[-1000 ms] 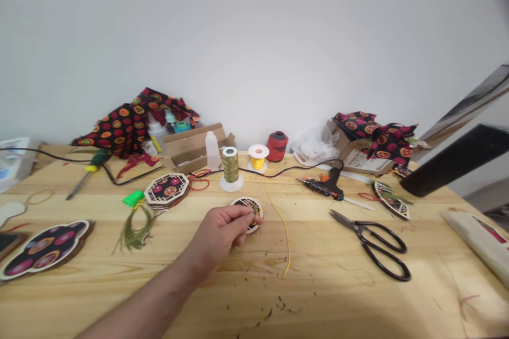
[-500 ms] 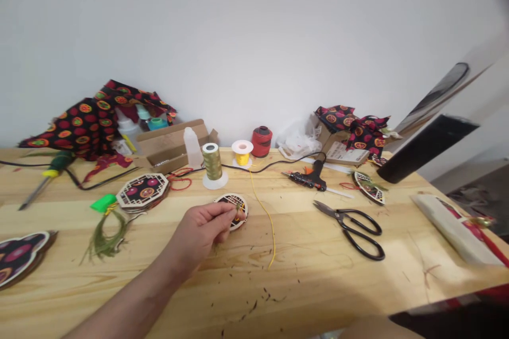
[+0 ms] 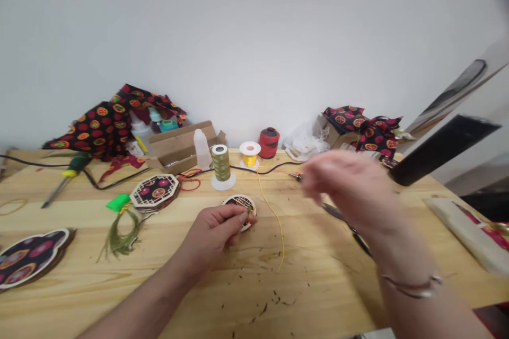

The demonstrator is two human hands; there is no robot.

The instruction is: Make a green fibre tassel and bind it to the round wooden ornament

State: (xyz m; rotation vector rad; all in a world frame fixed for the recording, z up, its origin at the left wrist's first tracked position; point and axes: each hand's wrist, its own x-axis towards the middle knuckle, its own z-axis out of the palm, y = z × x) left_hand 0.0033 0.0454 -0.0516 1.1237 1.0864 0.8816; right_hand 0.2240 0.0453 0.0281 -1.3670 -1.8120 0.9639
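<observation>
My left hand [image 3: 217, 230] rests on the wooden table [image 3: 159, 275] with its fingers pinched on a green tassel thread at a small round lattice ornament [image 3: 240, 206]. My right hand [image 3: 350, 190] is raised over the table to the right, smeared by motion, in front of the black scissors [image 3: 358, 233] and the glue gun. Its fingers cannot be made out. A loose yellow cord [image 3: 274, 220] runs from the yellow spool [image 3: 250, 155] down between my hands.
A gold thread spool [image 3: 221, 165] and a red spool [image 3: 269, 142] stand behind the ornament. At left lie an octagonal ornament [image 3: 154, 193], a green tassel [image 3: 119, 222], a screwdriver [image 3: 63, 183], patterned fabric [image 3: 103, 122] and a cardboard box [image 3: 178, 145]. More fabric [image 3: 361, 124] sits at back right.
My right hand has come up into view from the lower right and now blurs over the scissors. My left hand keeps its pinch at the round ornament. The camera shifted slightly.
</observation>
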